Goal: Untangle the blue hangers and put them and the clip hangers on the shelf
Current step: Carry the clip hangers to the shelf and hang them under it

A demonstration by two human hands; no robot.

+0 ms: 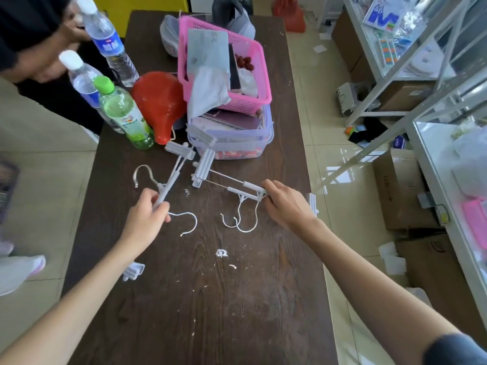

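Observation:
Several white clip hangers lie on the dark wooden table (200, 299). My left hand (147, 214) grips the bar of one bundle of clip hangers (172, 175), whose hooks curl out on both sides of the hand. My right hand (286, 204) grips the middle of a second bundle of clip hangers (229, 180), with its hooks (239, 219) pointing toward me. One clip (134, 271) pokes out from under my left forearm, another (312, 202) from behind my right hand. No blue hangers are visible. A glass and metal shelf (432, 83) stands to the right.
A pink basket (253, 96) is stacked on a clear box (232, 146) at the table's middle back. Left of them stand three bottles (121, 111) and a red balloon-like thing (158, 101). Another person (31, 48) stands at the far left. Cardboard boxes (403, 191) sit on the floor.

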